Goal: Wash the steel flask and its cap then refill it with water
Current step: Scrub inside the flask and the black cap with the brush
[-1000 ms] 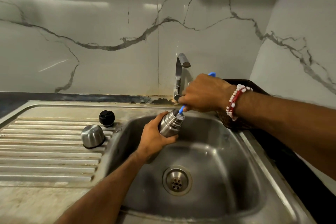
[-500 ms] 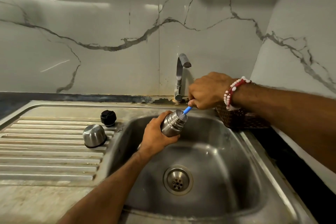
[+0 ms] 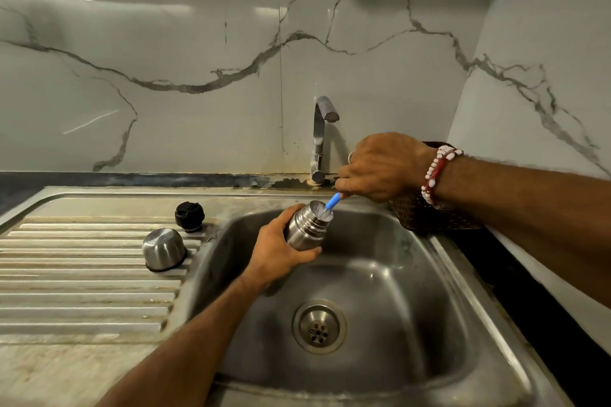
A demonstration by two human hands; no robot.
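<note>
My left hand grips the steel flask over the sink basin, its open mouth tilted up and to the right. My right hand holds a blue-handled bottle brush whose bristle end is inside the flask's mouth; most of the handle is hidden in my fist. The steel cup cap lies upside down on the drainboard. The black stopper stands just behind it.
The tap rises behind the basin, with no water running. A dark woven basket sits at the basin's back right corner under my right wrist. The drain lies at the basin's bottom. Marble walls close in behind and at right.
My right hand has pulled the brush up and back, so more blue handle shows above the flask's mouth than half a second ago. The flask has stayed in place.
</note>
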